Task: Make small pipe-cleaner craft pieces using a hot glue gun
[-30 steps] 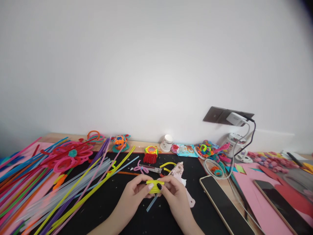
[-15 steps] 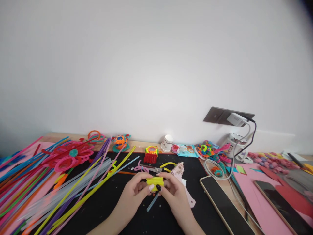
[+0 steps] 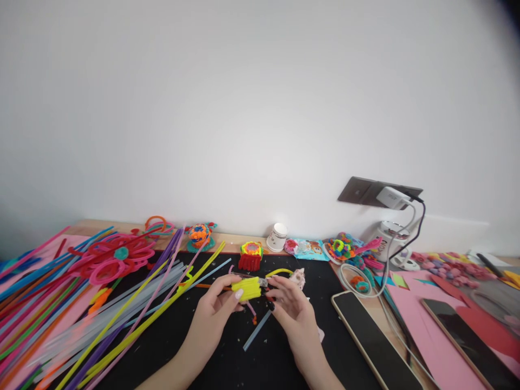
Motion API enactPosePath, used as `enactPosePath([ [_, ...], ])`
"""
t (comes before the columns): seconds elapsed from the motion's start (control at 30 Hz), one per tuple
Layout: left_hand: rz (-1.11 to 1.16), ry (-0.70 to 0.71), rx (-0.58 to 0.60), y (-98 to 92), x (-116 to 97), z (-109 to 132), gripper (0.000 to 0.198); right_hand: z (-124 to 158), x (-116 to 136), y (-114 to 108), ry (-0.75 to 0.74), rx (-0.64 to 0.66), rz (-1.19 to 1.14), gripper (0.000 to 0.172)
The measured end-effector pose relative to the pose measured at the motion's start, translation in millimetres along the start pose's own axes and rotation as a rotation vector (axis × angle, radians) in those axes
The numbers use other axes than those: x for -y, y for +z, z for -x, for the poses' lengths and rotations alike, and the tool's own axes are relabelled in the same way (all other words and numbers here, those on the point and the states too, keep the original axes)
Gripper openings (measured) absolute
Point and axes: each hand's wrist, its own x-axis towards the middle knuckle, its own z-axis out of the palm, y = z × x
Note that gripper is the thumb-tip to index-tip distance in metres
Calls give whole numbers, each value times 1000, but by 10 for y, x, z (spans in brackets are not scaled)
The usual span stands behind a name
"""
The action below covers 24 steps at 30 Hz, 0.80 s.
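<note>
A small yellow block of pipe cleaners point(image 3: 248, 289), laid side by side, is pinched between the thumb and fingers of my left hand point(image 3: 215, 309). My right hand point(image 3: 293, 314) is just to its right, fingers apart and nothing between them. A metal tool with a yellow handle point(image 3: 278, 272) lies behind, its other parts hidden by the hands. Below the hands, a translucent stick point(image 3: 257, 331) rests on the black mat point(image 3: 227, 357). A thin lilac piece with an orange tip point(image 3: 252, 312) shows between the hands. A pale pink object point(image 3: 298, 277) is partly covered by my right hand.
Loose pipe cleaners point(image 3: 134, 303) spread across the left. A red and yellow pipe-cleaner piece point(image 3: 250, 255) and a paper cup point(image 3: 277, 238) stand at the back. Right are a phone point(image 3: 374, 338), a white cable point(image 3: 345, 279), pink paper point(image 3: 422, 314) and a second phone point(image 3: 467, 341).
My right hand has let go of the yellow block and moved slightly right, its fingers spreading. My left hand has shifted a little left and tilted the block.
</note>
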Motion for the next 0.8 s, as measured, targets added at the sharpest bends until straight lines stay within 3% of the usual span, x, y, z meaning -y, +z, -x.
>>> enactPosePath([
  [0.2, 4, -51, -55, 4, -43, -18, 38, -22, -38, -27, 10, -73, 69, 22],
  [0.33, 24, -61, -32, 20, -57, 0, 37, -22, -58, -31, -7, -44, 141, 9],
  [0.8, 45, -69, -49, 38, -98, 12, 38, 39, -139, -59, 70, 143, 250, 19],
])
